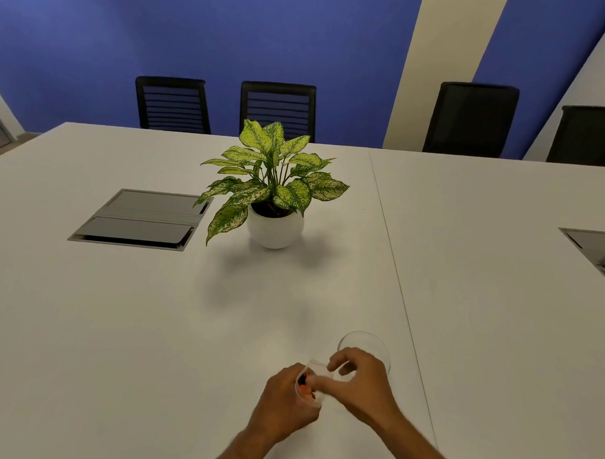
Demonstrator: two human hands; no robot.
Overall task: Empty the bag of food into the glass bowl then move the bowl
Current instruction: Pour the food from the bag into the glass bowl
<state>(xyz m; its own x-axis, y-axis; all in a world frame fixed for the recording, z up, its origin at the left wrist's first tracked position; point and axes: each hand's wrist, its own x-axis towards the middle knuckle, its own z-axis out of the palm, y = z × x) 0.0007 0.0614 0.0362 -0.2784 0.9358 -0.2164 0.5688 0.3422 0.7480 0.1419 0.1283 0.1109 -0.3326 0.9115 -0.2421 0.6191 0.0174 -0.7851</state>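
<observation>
Head view
Left hand (pixel 283 403): closed around the lower part of the small clear bag (pixel 311 384), holding it above the white table (pixel 119 326).
Right hand (pixel 359 382): thumb and fingers pinched on the bag's top edge, just right of the left hand.
Bag contents: orange and dark pieces of food, visible between the two hands.
Glass bowl (pixel 365 345): upright on the table, just beyond the right hand, partly hidden by it.
Potted plant (pixel 275 194): well beyond both hands.
Cable hatch (pixel 140 220): far ahead, left of the hands.
</observation>
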